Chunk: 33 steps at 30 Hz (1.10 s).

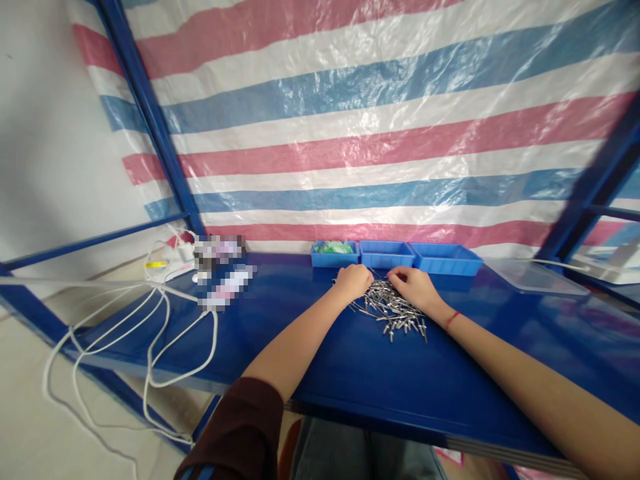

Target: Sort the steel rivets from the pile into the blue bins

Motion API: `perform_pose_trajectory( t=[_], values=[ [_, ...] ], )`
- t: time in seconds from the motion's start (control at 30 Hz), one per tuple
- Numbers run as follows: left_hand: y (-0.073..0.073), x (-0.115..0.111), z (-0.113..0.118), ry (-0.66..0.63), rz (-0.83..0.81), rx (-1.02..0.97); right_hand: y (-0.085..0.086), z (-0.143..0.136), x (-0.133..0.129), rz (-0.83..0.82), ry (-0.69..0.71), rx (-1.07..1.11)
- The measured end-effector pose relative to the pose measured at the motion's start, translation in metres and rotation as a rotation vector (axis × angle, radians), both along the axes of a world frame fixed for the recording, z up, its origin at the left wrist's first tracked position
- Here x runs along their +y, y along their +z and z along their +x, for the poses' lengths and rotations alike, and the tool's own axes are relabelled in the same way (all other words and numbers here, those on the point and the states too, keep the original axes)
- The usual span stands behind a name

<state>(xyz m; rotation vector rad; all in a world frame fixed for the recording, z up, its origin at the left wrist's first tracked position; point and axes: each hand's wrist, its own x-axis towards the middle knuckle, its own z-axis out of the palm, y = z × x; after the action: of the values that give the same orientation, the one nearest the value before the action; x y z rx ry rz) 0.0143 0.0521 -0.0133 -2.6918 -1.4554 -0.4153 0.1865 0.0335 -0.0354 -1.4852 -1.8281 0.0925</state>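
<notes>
A loose pile of silver blind rivets with thin stems lies on the blue table. My left hand is at the pile's far left edge, fingers curled closed; whatever they hold is hidden. Just across from it, my right hand bends over the pile's right side with thumb and fingertips pinched together. What sits in that pinch is too small to make out. A narrow gap separates the two hands, and thin stems show around it.
Behind the hands stand three blue bins: the left bin with green stuff inside, a middle bin and a wider right bin. A clear plastic lid lies at right. White cables hang over the table's left side.
</notes>
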Motion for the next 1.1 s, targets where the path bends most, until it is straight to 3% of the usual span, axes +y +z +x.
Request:
perform_pose_trajectory(
  t=[0.2, 0.53, 1.1],
  values=[
    [0.008, -0.002, 0.001, 0.038, 0.002, 0.045, 0.0, -0.004, -0.004, -0.011, 0.03, -0.03],
    [-0.004, -0.004, 0.002, 0.003, 0.13, 0.081, 0.001, -0.004, -0.006, -0.011, 0.047, -0.069],
    [0.002, -0.009, 0.001, -0.085, 0.112, 0.163, 0.0, -0.004, -0.007, -0.019, 0.06, -0.072]
  ],
)
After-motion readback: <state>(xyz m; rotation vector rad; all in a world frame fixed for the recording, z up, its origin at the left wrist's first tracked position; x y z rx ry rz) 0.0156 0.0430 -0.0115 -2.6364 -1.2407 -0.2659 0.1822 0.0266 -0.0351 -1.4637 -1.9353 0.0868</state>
